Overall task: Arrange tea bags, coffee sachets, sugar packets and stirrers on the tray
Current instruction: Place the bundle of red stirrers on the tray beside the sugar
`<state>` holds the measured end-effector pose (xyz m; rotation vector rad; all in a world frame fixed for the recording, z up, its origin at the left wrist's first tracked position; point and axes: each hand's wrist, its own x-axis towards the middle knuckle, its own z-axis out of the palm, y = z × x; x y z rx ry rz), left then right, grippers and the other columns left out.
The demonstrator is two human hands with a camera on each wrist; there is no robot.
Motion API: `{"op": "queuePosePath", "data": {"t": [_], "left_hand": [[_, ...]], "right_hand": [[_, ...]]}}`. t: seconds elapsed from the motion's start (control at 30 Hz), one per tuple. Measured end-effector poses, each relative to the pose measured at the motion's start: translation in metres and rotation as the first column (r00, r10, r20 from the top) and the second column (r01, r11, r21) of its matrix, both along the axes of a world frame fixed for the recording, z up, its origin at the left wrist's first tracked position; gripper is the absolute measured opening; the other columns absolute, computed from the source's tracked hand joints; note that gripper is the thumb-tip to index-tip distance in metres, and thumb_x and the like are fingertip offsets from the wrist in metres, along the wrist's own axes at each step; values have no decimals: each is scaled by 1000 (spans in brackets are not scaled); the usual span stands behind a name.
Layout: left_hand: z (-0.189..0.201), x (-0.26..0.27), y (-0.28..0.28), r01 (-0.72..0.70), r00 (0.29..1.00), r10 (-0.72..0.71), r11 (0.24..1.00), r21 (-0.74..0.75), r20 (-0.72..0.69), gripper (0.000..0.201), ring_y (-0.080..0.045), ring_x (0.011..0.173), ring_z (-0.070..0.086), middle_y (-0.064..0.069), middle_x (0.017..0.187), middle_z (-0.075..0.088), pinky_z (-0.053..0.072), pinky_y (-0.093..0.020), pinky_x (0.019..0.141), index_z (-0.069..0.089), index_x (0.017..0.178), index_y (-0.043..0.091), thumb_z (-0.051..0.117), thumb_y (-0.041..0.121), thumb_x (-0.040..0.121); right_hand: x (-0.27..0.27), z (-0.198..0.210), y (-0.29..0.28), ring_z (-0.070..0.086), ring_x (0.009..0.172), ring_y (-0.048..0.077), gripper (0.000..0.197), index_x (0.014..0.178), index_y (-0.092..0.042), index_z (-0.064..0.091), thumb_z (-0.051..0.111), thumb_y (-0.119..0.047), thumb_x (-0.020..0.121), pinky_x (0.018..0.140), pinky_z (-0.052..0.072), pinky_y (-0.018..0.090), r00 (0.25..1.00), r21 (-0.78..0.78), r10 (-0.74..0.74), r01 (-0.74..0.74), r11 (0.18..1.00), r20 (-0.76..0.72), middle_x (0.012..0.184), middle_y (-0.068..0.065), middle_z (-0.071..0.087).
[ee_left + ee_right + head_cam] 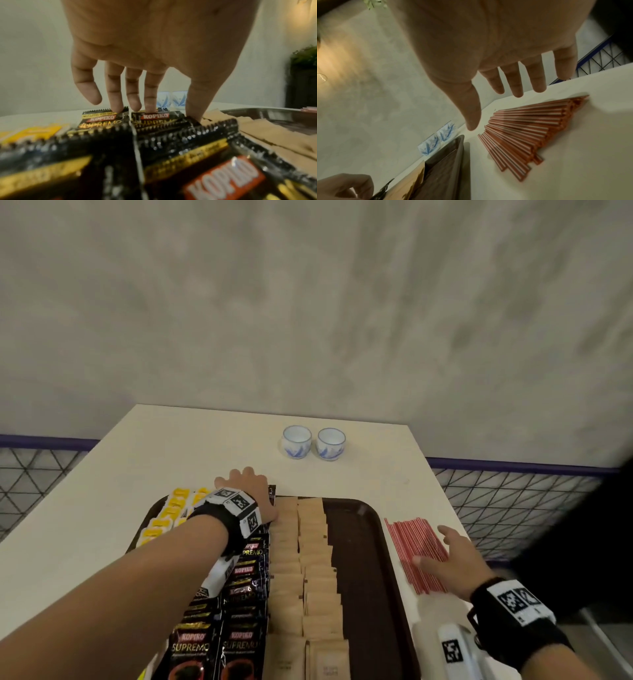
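Tray (373, 559), brown, stiff and rimmed, lies on the white table (171, 446) with its near edge out of the head view; it carries 3 of the 4 kinds already. Coffee sachets (243, 583), glossy black foil in 2 overlapped rows, run along its left-centre; they look light, slick and crinkly, so pressing flat from above likely suits them better than pinching. The left hand (251, 491) does that at the tray's far edge: fingers (115, 97) straight and spread, tips resting on the farthest sachets, gripping nothing. Sugar packets (308, 563), tan paper in 2 rows, fill the middle, soft and easily creased. Tea bags (168, 515), yellow-tagged, sit at the far-left corner. Stirrers (416, 556), red-striped, thin and light, lie fanned on the table just beside the tray's right edge, not yet on it; they probably roll and scatter, so gathering them mid-length as 1 bundle seems wisest. The right hand (452, 559) is above them, fingers (515, 81) extended and loosely apart, holding nothing.
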<state>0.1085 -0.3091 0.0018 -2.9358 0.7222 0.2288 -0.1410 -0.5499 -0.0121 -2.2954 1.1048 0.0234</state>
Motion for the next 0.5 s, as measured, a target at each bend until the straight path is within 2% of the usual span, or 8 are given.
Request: {"op": "queuePosePath", "data": {"t": [0.13,0.27,0.4,0.5], "left_hand": [[4,1,4,-8,999,4,995,-103,-42,55,-28,112,46,-3,117,47,37,-45,92,53,110,21,57,61,74],[27,-1,17,-52,999,48,959,-279,-23,54,-27,113,50,-3,121,50,40,-45,96,56,109,22,53,66,79],[54,-5,56,-35,999,41,887,-460,2,48,-25,105,55,-1,111,55,45,-47,94,58,101,26,53,68,78],[73,-25,97,38,998,-1,796,-604,61,47,-22,93,58,2,97,56,48,-42,85,61,95,26,60,68,74]], "right_hand": [[5,1,4,47,127,28,82,145,-14,31,75,-36,79,106,41,48,1000,4,9,-9,1000,0,139,12,46],[16,2,7,47,125,30,87,143,-17,33,74,-50,74,106,40,47,996,-85,4,-11,996,-90,138,9,47],[31,-4,6,46,123,30,97,138,-14,33,74,-64,64,104,42,45,974,-127,-8,-22,992,-228,135,10,45],[38,-3,5,41,128,31,100,139,-8,29,72,-65,68,107,37,42,942,-226,-48,-30,974,-332,138,13,40]]}}
